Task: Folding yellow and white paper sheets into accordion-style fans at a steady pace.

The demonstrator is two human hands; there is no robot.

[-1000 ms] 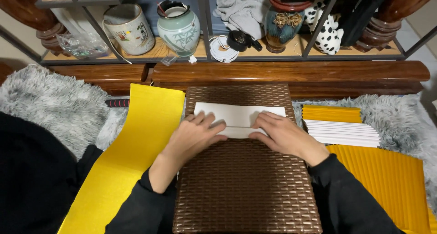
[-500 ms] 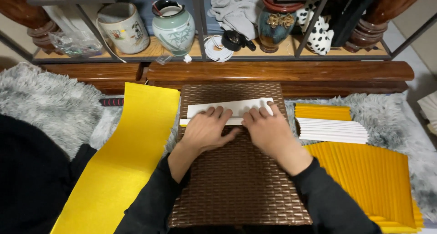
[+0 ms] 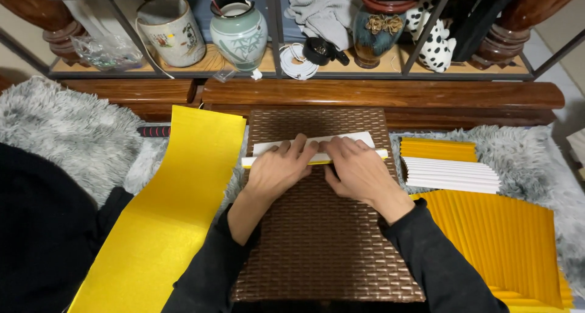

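Both hands pressed flat on a narrow folded strip (image 3: 314,151) of paper, white above with a yellow edge showing below, which lay crosswise on the far part of a brown woven board (image 3: 317,246). The left hand (image 3: 281,167) lay open, fingers spread over the strip's left half; the right hand (image 3: 356,167) lay open over the right half, the two touching at the fingertips. Neither gripped anything. A long yellow sheet (image 3: 164,215) lay to the left of the board on a grey fur rug (image 3: 67,130). To the right lay a stack of pleated strips (image 3: 451,174) and a pleated yellow sheet (image 3: 499,240).
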